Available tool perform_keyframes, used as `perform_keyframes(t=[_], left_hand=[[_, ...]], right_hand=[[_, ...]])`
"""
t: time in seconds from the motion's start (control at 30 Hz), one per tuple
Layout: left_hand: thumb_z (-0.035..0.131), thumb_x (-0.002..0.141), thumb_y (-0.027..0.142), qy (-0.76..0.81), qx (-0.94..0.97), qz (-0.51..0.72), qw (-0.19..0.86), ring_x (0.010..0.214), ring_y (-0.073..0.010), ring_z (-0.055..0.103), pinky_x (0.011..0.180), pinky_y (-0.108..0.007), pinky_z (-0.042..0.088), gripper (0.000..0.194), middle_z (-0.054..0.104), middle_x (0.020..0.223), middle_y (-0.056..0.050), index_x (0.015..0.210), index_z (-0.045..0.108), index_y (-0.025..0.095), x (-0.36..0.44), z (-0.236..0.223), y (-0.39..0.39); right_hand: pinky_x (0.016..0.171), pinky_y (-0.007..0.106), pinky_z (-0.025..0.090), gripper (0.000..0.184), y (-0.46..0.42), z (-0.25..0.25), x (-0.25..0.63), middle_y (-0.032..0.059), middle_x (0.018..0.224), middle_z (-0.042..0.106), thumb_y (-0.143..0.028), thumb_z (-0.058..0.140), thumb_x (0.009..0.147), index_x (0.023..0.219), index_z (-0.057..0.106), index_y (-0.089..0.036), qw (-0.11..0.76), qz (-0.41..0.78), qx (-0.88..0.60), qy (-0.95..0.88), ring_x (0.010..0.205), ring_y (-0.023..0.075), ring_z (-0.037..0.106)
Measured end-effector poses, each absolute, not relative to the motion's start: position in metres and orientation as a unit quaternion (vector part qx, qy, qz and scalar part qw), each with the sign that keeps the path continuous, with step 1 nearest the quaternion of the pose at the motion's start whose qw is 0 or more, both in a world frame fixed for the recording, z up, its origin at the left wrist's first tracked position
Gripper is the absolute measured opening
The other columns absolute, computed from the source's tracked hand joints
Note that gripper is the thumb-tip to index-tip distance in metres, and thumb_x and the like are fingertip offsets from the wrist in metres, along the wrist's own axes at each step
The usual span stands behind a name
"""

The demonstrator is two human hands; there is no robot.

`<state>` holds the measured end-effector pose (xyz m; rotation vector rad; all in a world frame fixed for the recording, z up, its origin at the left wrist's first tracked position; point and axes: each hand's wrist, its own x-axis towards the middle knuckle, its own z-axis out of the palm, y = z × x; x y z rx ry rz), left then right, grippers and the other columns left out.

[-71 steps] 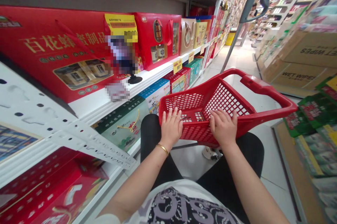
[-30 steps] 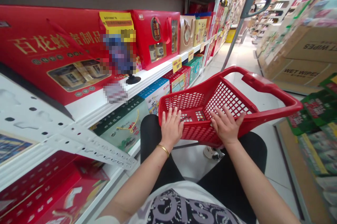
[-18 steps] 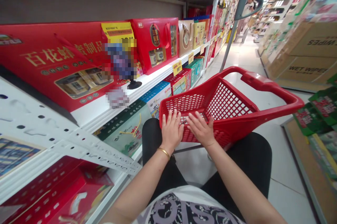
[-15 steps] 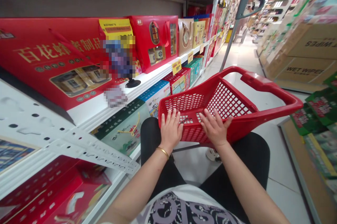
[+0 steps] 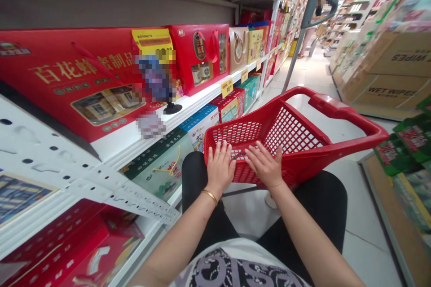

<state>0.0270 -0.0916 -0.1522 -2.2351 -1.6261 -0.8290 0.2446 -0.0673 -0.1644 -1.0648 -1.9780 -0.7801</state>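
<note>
The head-worn camera looks forward and down from just above and behind the red plastic shopping basket (image 5: 291,132), close enough to fill the lower middle of the frame, with white metal shelving (image 5: 50,161) to the basket's left, stacked cartons (image 5: 393,85) to its right, and the aisle floor (image 5: 313,71) beyond it.

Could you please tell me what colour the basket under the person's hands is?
The basket is red with a square-grid mesh, best seen in the head view.
</note>
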Motion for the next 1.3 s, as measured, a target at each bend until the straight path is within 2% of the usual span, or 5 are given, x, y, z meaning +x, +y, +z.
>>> perform_keyframes(t=[0.17, 0.5, 0.73, 0.93, 1.3], left_hand=[[0.040, 0.105, 0.037, -0.558, -0.769, -0.289, 0.117, 0.159, -0.0269, 0.017, 0.130, -0.056, 0.012, 0.053, 0.036, 0.165, -0.007, 0.155, 0.044, 0.019, 0.029, -0.152, -0.092], [0.037, 0.106, 0.034, -0.557, -0.770, -0.285, 0.128, 0.158, -0.0271, 0.020, 0.130, -0.054, 0.013, 0.052, 0.036, 0.165, -0.007, 0.154, 0.045, 0.017, 0.027, -0.153, -0.093], [0.039, 0.106, 0.036, -0.541, -0.775, -0.305, 0.119, 0.158, -0.0282, 0.020, 0.129, -0.057, 0.014, 0.053, 0.038, 0.164, -0.008, 0.154, 0.046, 0.016, 0.027, -0.155, -0.092], [0.040, 0.105, 0.037, -0.544, -0.771, -0.311, 0.113, 0.158, -0.0283, 0.020, 0.129, -0.058, 0.014, 0.052, 0.038, 0.164, -0.008, 0.154, 0.046, 0.018, 0.029, -0.155, -0.093], [0.038, 0.106, 0.035, -0.546, -0.769, -0.309, 0.122, 0.158, -0.0273, 0.022, 0.129, -0.058, 0.016, 0.053, 0.038, 0.165, -0.008, 0.154, 0.044, 0.015, 0.027, -0.155, -0.092]], right_hand=[[0.120, 0.076, -0.004, 0.026, -0.069, -0.157, 0.316, 0.0034, 0.138, 0.067, -0.035, 0.063, 0.097, 0.121, 0.072, -0.032, 0.412, -0.357, -0.518, -0.659, 0.144, 0.0369, 0.046], [0.129, 0.054, -0.004, 0.017, -0.077, -0.177, 0.181, -0.0011, 0.111, 0.079, -0.028, 0.061, 0.099, 0.110, 0.074, -0.030, 0.440, -0.243, -0.428, -0.751, 0.118, 0.0193, 0.068], [0.123, 0.065, -0.011, 0.020, -0.075, -0.158, 0.272, -0.0007, 0.114, 0.078, -0.029, 0.061, 0.098, 0.115, 0.073, -0.031, 0.405, -0.313, -0.491, -0.705, 0.125, 0.0252, 0.063], [0.123, 0.070, -0.002, 0.021, -0.073, -0.151, 0.292, 0.0043, 0.127, 0.073, -0.040, 0.063, 0.095, 0.105, 0.076, -0.026, 0.450, -0.318, -0.524, -0.649, 0.137, 0.0345, 0.054], [0.123, 0.044, 0.035, 0.049, -0.075, -0.146, 0.253, -0.0022, 0.097, 0.078, -0.017, 0.066, 0.094, 0.141, 0.058, -0.027, 0.447, -0.247, -0.391, -0.765, 0.084, 0.0112, 0.071]])
